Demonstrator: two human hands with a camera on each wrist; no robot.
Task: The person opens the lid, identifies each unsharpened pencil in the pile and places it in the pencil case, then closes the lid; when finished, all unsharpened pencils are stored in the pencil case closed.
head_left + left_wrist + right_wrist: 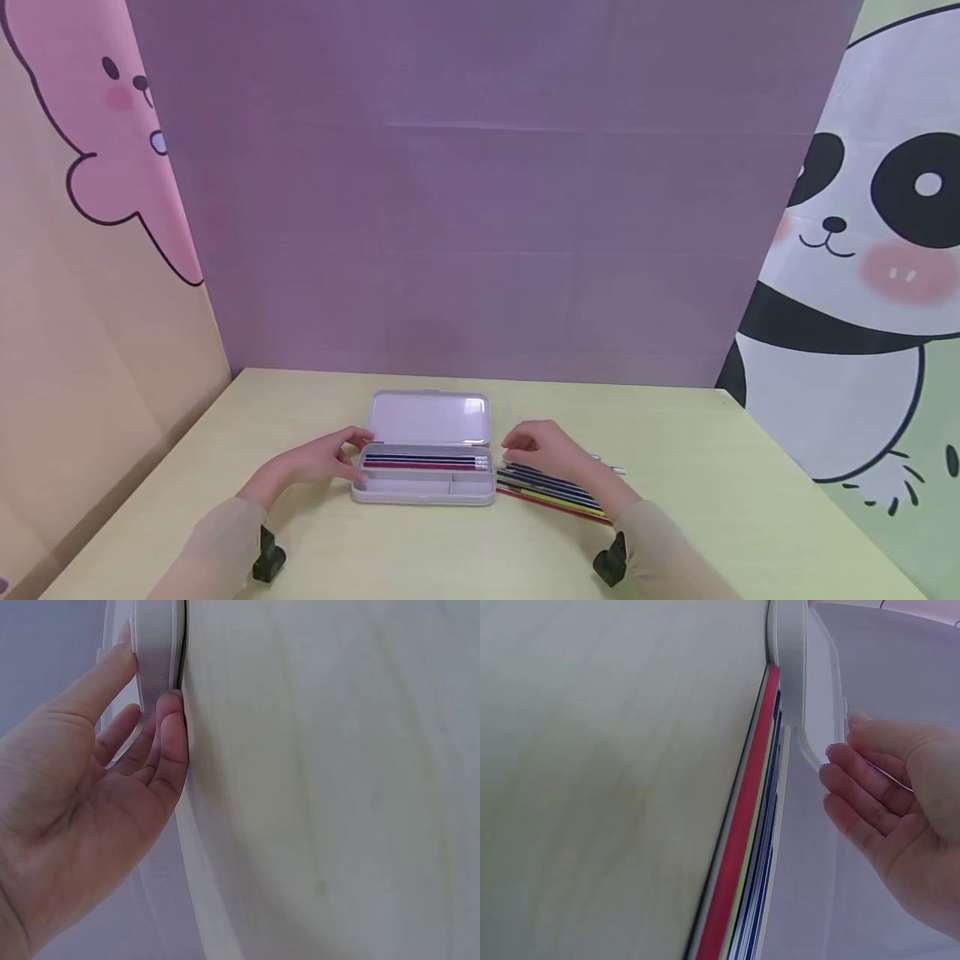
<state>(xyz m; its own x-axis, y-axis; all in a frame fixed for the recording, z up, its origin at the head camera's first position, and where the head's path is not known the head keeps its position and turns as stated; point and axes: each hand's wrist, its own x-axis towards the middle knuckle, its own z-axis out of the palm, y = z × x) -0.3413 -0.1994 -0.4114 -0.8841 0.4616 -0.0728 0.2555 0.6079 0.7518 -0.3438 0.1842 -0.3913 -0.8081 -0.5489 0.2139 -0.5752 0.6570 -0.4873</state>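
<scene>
Open translucent white plastic pencil case point(427, 475) at table point(300, 533) centre, L hand point(322, 460) fingers relaxed, touching its left end, R hand point(543, 450) loosely spread above row of coloured pencils point(551, 492) just right of case, pencils w/ red and navy barrels point(423, 461) inside.

pencil case point(429, 446): 1 | pencils inside point(423, 461): 3 | loose pencils point(551, 492): about 6 | hands: 2

The case point(428, 450) is translucent white, holding dark blue and red pencils point(423, 461). Loose pencils point(551, 492) at lower right show red, yellow and navy. The table point(720, 500) is pale yellow-green; the backdrop point(480, 192) is purple.
</scene>
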